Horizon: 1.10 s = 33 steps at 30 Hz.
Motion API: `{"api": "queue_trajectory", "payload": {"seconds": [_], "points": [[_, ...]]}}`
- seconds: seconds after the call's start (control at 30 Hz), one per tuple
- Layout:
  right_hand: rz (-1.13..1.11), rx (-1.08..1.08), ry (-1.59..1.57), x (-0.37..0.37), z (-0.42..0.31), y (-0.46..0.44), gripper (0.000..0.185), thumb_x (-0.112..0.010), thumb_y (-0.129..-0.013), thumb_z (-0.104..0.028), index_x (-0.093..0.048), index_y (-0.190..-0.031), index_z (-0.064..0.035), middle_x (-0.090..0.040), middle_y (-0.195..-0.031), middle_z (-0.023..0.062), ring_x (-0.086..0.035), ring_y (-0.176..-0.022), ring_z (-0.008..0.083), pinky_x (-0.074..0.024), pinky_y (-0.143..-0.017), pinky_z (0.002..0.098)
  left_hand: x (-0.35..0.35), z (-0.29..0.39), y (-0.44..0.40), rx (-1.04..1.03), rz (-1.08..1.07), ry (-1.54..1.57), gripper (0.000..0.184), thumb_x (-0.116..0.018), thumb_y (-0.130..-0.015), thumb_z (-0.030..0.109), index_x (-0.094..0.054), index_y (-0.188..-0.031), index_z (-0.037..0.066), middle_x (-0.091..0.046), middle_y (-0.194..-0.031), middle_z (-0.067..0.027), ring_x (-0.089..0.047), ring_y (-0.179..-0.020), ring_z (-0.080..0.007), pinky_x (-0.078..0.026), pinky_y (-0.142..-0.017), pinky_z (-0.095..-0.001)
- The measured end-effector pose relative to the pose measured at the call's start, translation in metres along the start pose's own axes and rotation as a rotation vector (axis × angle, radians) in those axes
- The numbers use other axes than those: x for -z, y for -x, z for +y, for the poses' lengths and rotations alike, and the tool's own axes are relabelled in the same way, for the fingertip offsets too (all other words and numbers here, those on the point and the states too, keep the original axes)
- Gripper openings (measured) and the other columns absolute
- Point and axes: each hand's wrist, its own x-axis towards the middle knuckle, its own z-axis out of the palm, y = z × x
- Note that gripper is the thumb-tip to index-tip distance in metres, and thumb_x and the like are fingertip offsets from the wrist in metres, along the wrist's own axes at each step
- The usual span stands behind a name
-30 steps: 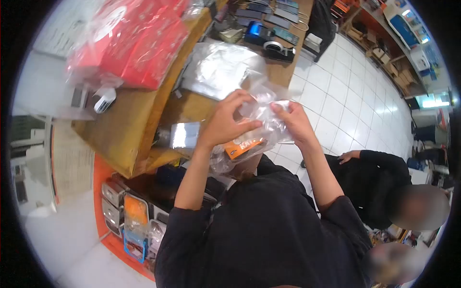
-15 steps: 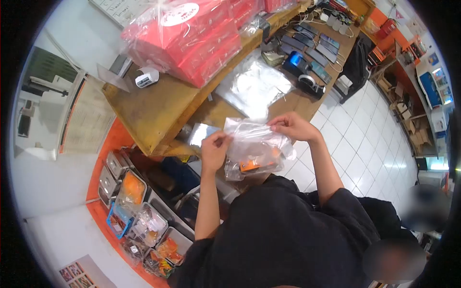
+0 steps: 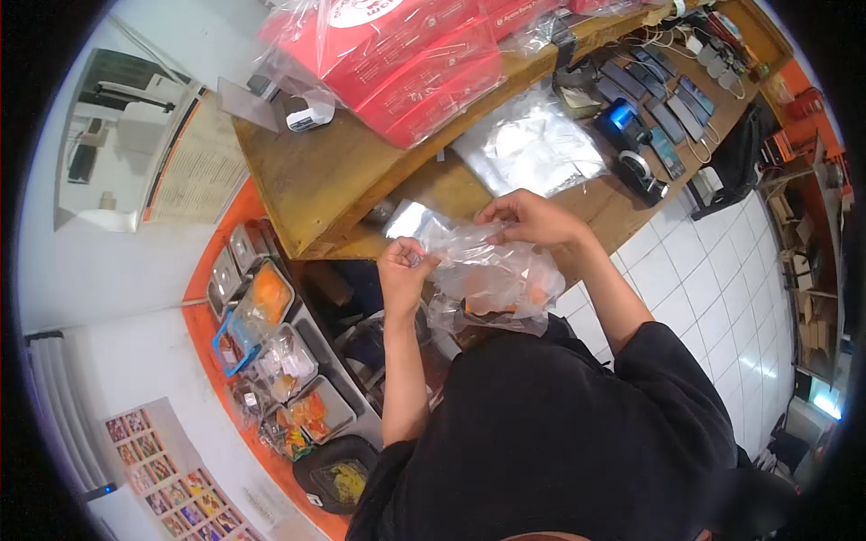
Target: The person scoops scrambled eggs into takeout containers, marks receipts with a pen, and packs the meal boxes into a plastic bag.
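A clear plastic bag (image 3: 514, 261) with something orange inside hangs in front of my chest, just over the near edge of the wooden counter. My left hand (image 3: 403, 275) pinches the left side of its top between thumb and fingers. At the other side, my right hand (image 3: 534, 219) is curled over the top, fingers gripping the plastic. The bag's contents are blurred by its creases. Behind it on the counter lie a stack of silvery plastic sheets (image 3: 532, 140) and a smaller shiny packet (image 3: 413, 222).
Red boxes in plastic wrap (image 3: 406, 68) stand on the raised wooden shelf (image 3: 311, 194). Farther right are several phones (image 3: 667, 117) with cables and a tape dispenser (image 3: 642, 176). Metal food trays (image 3: 327, 410) and a black bowl (image 3: 316, 469) line the lower left. Floor tiles (image 3: 686, 279) show at right.
The view has turned, and the surroundings appear shifted. The bag's top has become more crumpled and bunched between my hands. Both hands keep their hold, and the black bowl has come into view.
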Motion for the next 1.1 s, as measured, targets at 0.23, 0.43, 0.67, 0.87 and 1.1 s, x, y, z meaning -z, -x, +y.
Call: {"api": "queue_trajectory", "payload": {"seconds": [0.23,0.43,0.67,0.87,1.1], "points": [[0.082,0.007,0.111,0.045,0.018,0.017,0.021,-0.058,-0.098,-0.009,-0.065,-0.114,0.0043,-0.070,-0.094,0.0050,-0.058,-0.088,0.0076,-0.0492,-0.079,0.0269,-0.001,0.005,-0.008,0.032,0.117,-0.190,0.025,-0.081,-0.080,-0.001,-0.057,-0.083,0.006,-0.061,-0.084,0.0017,-0.058,-0.080,-0.0051,-0.046,-0.072,-0.0212],[-0.015,-0.009,-0.135,0.077,0.044,0.011,0.020,-0.053,-0.102,-0.010,-0.064,-0.114,0.0018,-0.067,-0.094,0.0009,-0.056,-0.086,0.0065,-0.0479,-0.078,0.0258,-0.024,0.007,-0.020,-0.121,-0.017,-0.385,0.028,-0.076,-0.086,0.007,-0.066,-0.111,0.001,-0.066,-0.094,-0.0042,-0.063,-0.092,-0.0165,-0.051,-0.082,-0.0279],[-0.149,-0.013,-0.027,0.082,0.031,-0.008,0.024,-0.052,-0.102,-0.013,-0.063,-0.118,0.0019,-0.068,-0.102,0.0026,-0.056,-0.092,0.0093,-0.0476,-0.085,0.0294,-0.036,-0.009,-0.043,-0.021,-0.145,-0.513,0.016,-0.073,-0.090,0.010,-0.071,-0.101,-0.001,-0.068,-0.096,-0.0041,-0.064,-0.092,-0.0106,-0.051,-0.078,-0.0270],[-0.450,0.097,-0.149,0.068,0.023,-0.011,0.030,-0.052,-0.102,-0.013,-0.060,-0.126,0.0044,-0.068,-0.109,0.0052,-0.055,-0.098,0.0095,-0.0476,-0.089,0.0297,-0.063,-0.003,-0.046,-0.196,-0.191,-0.571,0.034,-0.078,-0.079,0.010,-0.071,-0.110,-0.001,-0.071,-0.096,-0.0080,-0.066,-0.091,-0.0199,-0.051,-0.085,-0.0319],[-0.129,-0.056,-0.014,0.109,0.047,-0.012,0.032,-0.053,-0.102,-0.019,-0.063,-0.123,0.0022,-0.072,-0.098,0.0058,-0.060,-0.090,0.0111,-0.0510,-0.081,0.0295,-0.033,-0.026,-0.049,-0.058,-0.174,-0.645,0.016,-0.070,-0.091,0.006,-0.069,-0.103,-0.003,-0.069,-0.095,-0.0042,-0.061,-0.091,-0.0095,-0.050,-0.079,-0.0253]]}}
